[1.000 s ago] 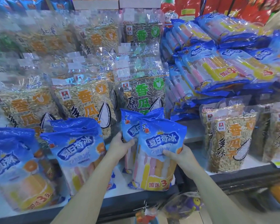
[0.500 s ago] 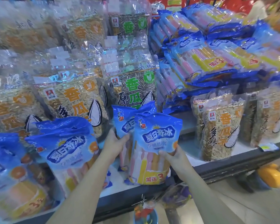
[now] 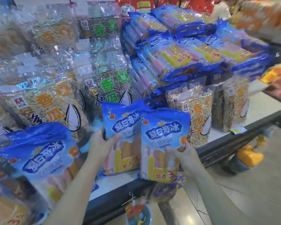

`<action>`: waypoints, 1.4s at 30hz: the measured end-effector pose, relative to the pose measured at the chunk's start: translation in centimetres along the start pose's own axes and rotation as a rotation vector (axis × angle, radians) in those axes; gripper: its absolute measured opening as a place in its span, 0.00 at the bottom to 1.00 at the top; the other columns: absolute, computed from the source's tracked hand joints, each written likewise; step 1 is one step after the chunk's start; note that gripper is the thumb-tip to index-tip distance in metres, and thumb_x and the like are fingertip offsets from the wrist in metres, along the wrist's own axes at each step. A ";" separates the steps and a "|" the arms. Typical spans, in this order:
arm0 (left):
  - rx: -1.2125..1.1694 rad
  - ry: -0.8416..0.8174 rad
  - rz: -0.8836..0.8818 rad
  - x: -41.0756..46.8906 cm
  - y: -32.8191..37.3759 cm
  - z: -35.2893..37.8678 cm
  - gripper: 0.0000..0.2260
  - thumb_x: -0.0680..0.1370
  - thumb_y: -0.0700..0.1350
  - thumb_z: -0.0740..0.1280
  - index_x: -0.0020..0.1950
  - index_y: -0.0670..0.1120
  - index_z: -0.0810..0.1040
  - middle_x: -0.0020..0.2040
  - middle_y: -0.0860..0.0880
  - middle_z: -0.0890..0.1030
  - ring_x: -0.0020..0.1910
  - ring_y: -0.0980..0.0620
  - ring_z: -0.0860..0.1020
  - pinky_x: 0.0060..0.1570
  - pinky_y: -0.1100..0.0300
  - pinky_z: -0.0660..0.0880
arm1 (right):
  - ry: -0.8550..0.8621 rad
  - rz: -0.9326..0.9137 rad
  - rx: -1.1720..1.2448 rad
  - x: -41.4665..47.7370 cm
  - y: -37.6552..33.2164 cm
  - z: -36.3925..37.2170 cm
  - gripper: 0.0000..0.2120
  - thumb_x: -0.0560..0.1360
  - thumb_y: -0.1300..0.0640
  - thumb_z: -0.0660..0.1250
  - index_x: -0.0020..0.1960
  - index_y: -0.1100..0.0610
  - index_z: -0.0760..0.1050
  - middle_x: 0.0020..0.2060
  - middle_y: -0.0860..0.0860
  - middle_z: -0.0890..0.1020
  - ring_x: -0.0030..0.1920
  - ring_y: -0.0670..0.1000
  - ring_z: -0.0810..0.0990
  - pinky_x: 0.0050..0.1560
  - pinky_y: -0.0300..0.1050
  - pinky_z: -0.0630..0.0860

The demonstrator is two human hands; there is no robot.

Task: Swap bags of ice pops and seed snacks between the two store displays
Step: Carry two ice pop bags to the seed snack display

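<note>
The swap is only partly done, I think. A few ice pop bags point(image 3: 42, 151) already stand in the lower left of the frame, in front of the big wall of seed snack bags point(image 3: 44, 104). A few seed bags point(image 3: 196, 114) stand on the right, under the tall ice pop pile point(image 3: 177, 52). Lots of bags on both sides are not swapped yet.

The left hand point(image 3: 101, 143) holds one ice pop bag point(image 3: 120, 127), thumb on the front and fingers behind. The right hand point(image 3: 185, 153) grips a second ice pop bag point(image 3: 162, 135) by its side. Both bags are in the middle, low down, just above the worktop.

The dark front edge point(image 3: 217, 148) is close, and the second bag hangs partly over it. The best free spot is the white worktop point(image 3: 258, 111) at the right.
</note>
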State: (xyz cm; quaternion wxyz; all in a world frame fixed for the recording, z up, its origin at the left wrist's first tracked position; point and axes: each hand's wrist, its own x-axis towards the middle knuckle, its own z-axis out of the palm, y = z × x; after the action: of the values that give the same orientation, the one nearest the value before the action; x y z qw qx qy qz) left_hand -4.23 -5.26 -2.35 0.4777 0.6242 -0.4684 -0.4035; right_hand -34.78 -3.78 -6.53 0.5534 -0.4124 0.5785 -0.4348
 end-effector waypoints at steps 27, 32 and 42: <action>-0.304 -0.180 0.118 -14.0 14.6 38.4 0.14 0.70 0.51 0.80 0.52 0.54 0.82 0.47 0.50 0.88 0.44 0.45 0.84 0.47 0.48 0.78 | 0.387 -0.303 0.149 -11.7 -3.8 -45.5 0.23 0.69 0.50 0.84 0.62 0.50 0.82 0.56 0.54 0.89 0.55 0.60 0.89 0.61 0.69 0.81; -0.331 -0.234 0.111 -13.2 16.6 46.0 0.13 0.75 0.42 0.78 0.58 0.49 0.81 0.49 0.52 0.89 0.48 0.49 0.87 0.51 0.48 0.80 | 0.427 -0.303 0.172 -10.4 -4.5 -52.1 0.20 0.74 0.60 0.80 0.63 0.51 0.80 0.56 0.53 0.89 0.56 0.58 0.89 0.63 0.66 0.81; -0.422 -0.259 0.060 -5.7 17.7 60.0 0.11 0.78 0.40 0.75 0.57 0.51 0.81 0.52 0.50 0.89 0.52 0.46 0.88 0.54 0.47 0.82 | 0.464 -0.298 0.163 -0.9 -7.3 -62.8 0.19 0.76 0.64 0.76 0.65 0.56 0.79 0.57 0.54 0.89 0.57 0.58 0.89 0.57 0.58 0.85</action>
State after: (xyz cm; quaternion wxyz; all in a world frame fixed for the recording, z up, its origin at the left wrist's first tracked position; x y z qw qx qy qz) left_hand -66.12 -14.71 2.13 0.5450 0.4395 -0.4495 -0.5547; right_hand -97.45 -2.08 1.30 0.3676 -0.3365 0.5858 -0.6392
